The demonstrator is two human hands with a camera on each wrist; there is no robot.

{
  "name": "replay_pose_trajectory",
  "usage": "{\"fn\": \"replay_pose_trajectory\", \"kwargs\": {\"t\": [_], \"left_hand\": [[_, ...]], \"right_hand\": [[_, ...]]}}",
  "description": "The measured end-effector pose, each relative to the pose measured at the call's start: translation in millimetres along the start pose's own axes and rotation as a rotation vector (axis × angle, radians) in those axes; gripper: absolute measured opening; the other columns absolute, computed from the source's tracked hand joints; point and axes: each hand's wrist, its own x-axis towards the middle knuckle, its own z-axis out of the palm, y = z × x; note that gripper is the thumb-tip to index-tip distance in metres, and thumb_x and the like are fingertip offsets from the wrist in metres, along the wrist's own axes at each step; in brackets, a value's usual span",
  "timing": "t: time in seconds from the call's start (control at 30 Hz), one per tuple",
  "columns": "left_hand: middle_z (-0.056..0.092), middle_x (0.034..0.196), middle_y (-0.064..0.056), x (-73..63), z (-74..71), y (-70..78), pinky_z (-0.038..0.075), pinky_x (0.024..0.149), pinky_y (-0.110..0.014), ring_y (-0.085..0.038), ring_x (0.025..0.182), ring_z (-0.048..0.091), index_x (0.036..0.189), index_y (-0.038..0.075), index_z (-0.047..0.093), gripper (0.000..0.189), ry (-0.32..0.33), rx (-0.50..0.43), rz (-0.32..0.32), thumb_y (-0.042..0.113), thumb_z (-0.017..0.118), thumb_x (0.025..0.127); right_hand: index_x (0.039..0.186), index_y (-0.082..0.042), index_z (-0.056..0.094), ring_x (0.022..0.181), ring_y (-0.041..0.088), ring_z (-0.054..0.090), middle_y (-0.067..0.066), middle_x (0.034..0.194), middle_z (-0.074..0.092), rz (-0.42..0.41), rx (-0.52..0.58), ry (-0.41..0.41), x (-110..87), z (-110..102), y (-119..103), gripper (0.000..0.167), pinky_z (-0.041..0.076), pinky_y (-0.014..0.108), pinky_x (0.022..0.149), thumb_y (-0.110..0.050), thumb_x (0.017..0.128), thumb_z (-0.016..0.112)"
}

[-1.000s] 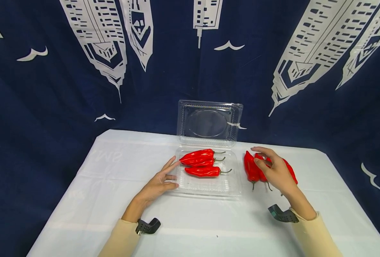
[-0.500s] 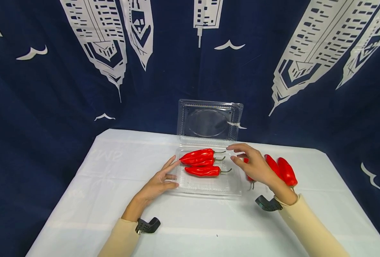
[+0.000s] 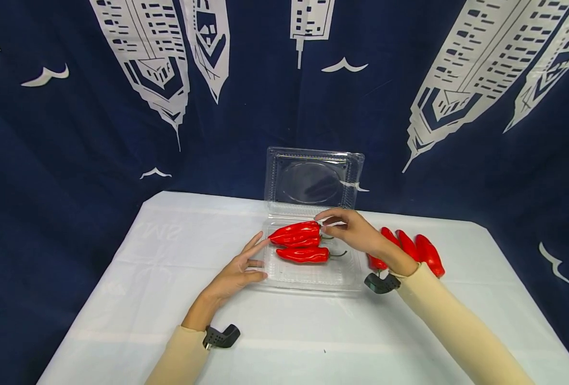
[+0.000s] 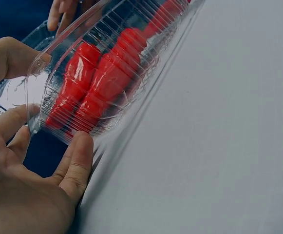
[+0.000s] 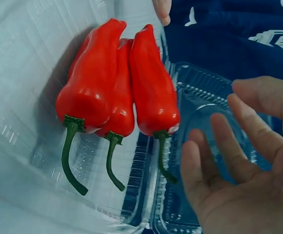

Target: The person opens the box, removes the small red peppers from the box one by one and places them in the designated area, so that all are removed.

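Observation:
Three red peppers [image 3: 304, 255] with green stems lie side by side in the base of a clear plastic clamshell container [image 3: 313, 280]. The left hand [image 3: 238, 274] is at the container's left side, its spread, fairly straight fingers touching the end wall; in the left wrist view, the thumb [image 4: 78, 163] lies against the lower edge. Over the container's right part, the right hand [image 3: 356, 232] hovers by the stems with loosely bent fingers. In the right wrist view, those fingers [image 5: 229, 146] are spread beside the nearest pepper [image 5: 153, 92] and hold nothing.
Several more red peppers [image 3: 429, 255] lie on the white-covered table [image 3: 275, 342] to the right, partly behind the right forearm. The container's clear lid [image 3: 313, 179] stands raised at the back, before a dark blue cloth [image 3: 246, 155] with white building prints.
The right hand has moved left from the loose peppers on the table to the stems over the container. The left hand and the peppers inside have stayed in place.

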Motion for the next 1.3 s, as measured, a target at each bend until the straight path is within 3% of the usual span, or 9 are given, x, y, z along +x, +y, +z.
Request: {"fn": "replay_pose_trajectory", "kwargs": {"t": [0.17, 0.33, 0.9, 1.3], "left_hand": [[0.006, 0.166, 0.02, 0.2, -0.4, -0.8, 0.05, 0.089, -0.025, -0.035, 0.127, 0.04, 0.157, 0.022, 0.034, 0.083, -0.001, -0.001, -0.002, -0.004, 0.065, 0.085], [0.006, 0.167, 0.017, 1.0, -0.5, -1.2, 0.05, 0.088, -0.025, -0.036, 0.126, 0.04, 0.158, 0.02, 0.033, 0.083, 0.004, -0.005, -0.001, -0.004, 0.064, 0.085], [0.007, 0.167, 0.019, 1.7, 0.4, -1.9, 0.049, 0.089, -0.026, -0.033, 0.127, 0.04, 0.157, 0.021, 0.034, 0.083, -0.001, 0.001, -0.002, -0.002, 0.066, 0.084], [0.006, 0.167, 0.02, 0.7, 1.0, 0.2, 0.05, 0.088, -0.025, -0.033, 0.125, 0.041, 0.157, 0.023, 0.035, 0.083, 0.002, 0.004, -0.003, -0.004, 0.065, 0.084]], "right_hand": [[0.127, 0.002, 0.064, 0.116, 0.036, 0.062, 0.021, 0.128, 0.064, -0.062, -0.026, -0.05, 15.3, 7, 2, 0.033, 0.05, 0.052, 0.101, -0.004, 0.094, 0.064], [0.123, -0.001, 0.066, 0.113, 0.033, 0.062, 0.016, 0.123, 0.067, -0.127, -0.134, -0.059, 25.2, 14, 1, 0.033, 0.044, 0.054, 0.107, -0.002, 0.091, 0.068], [0.118, -0.004, 0.07, 0.114, 0.032, 0.06, 0.012, 0.123, 0.065, -0.096, -0.213, -0.002, 36.7, 28, 2, 0.032, 0.052, 0.048, 0.099, 0.003, 0.087, 0.071], [0.118, -0.007, 0.07, 0.107, 0.027, 0.057, 0.01, 0.119, 0.067, -0.087, -0.27, -0.011, 39.1, 33, 5, 0.037, 0.052, 0.043, 0.096, 0.003, 0.083, 0.076]]}}
